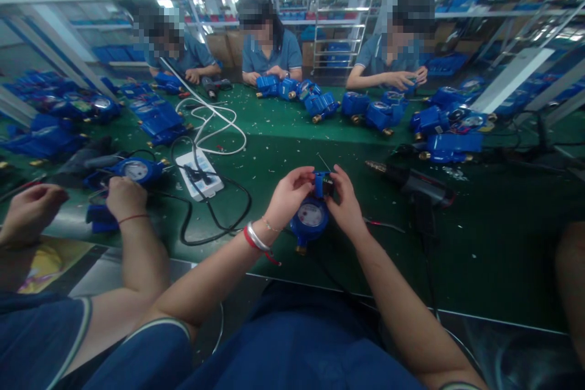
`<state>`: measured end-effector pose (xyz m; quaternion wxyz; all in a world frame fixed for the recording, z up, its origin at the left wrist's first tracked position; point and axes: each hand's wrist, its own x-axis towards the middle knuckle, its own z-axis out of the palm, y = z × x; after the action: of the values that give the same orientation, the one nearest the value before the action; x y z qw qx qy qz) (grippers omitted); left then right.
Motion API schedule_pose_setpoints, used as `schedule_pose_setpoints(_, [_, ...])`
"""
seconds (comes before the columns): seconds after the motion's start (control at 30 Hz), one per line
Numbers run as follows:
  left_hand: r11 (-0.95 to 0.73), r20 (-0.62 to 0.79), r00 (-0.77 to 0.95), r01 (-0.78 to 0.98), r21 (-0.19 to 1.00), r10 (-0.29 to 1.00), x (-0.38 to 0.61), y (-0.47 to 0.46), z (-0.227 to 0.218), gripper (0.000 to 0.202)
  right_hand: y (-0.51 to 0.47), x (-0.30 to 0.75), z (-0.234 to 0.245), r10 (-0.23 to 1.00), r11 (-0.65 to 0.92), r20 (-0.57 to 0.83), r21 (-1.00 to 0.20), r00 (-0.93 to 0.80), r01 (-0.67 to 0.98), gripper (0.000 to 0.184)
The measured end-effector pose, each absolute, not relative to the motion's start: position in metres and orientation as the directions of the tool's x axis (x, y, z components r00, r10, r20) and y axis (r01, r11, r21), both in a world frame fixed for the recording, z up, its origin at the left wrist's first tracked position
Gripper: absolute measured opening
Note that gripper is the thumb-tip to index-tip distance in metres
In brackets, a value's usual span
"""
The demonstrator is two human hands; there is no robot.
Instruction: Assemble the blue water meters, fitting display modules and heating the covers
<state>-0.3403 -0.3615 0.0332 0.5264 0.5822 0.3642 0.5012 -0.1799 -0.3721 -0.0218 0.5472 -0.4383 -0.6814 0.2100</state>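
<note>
In the head view, a blue water meter [309, 219] with a round pale dial and a brass end lies on the green table in front of me. Just above its dial, my left hand [295, 190] pinches the left side of a small blue and black box [324, 185]. Fingers of my right hand [343, 198] close on the box's right side. A thin wire sticks up behind the box. What is inside the box is too small to make out.
A heat gun [418, 186] and red-handled pliers [384, 223] lie to the right. A white power strip [199, 174] with looping cables sits to the left. Several blue meters [320, 103] line the far side, where co-workers sit. A neighbour's hands [125, 198] work at the left.
</note>
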Motion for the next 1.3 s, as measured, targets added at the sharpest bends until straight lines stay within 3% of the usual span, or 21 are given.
schedule_pose_setpoints(0.27, [-0.526, 0.476, 0.304, 0.107, 0.844, 0.825, -0.339, -0.391, 0.020, 0.041, -0.387, -0.181, 0.002, 0.870, 0.476, 0.486, -0.779, -0.085, 0.409, 0.051])
schedule_pose_setpoints(0.43, [-0.674, 0.534, 0.445, 0.257, 0.693, 0.719, -0.337, -0.399, 0.021, 0.046, -0.396, -0.190, 0.002, 0.897, 0.355, 0.416, -0.879, 0.148, 0.317, 0.041])
schedule_pose_setpoints(0.57, [-0.659, 0.536, 0.401, 0.298, 0.690, 0.743, -0.344, -0.391, 0.024, 0.036, -0.399, -0.195, -0.006, 0.885, 0.289, 0.371, -0.912, 0.283, 0.291, 0.028])
schedule_pose_setpoints(0.77, [-0.615, 0.590, 0.216, 0.455, 0.644, 0.778, -0.358, -0.368, 0.025, 0.028, -0.400, -0.201, -0.020, 0.847, 0.289, 0.330, -0.944, 0.417, 0.160, 0.028])
schedule_pose_setpoints(1.03, [-0.775, 0.484, 0.605, 0.469, 0.424, 0.632, -0.352, -0.345, 0.013, 0.029, -0.395, -0.203, -0.027, 0.783, 0.297, 0.235, -0.955, 0.576, -0.014, 0.029])
schedule_pose_setpoints(1.3, [-0.771, 0.486, 0.599, 0.467, 0.433, 0.636, -0.356, -0.346, 0.014, 0.021, -0.380, -0.203, -0.029, 0.816, 0.300, 0.136, -0.931, 0.561, -0.209, 0.025])
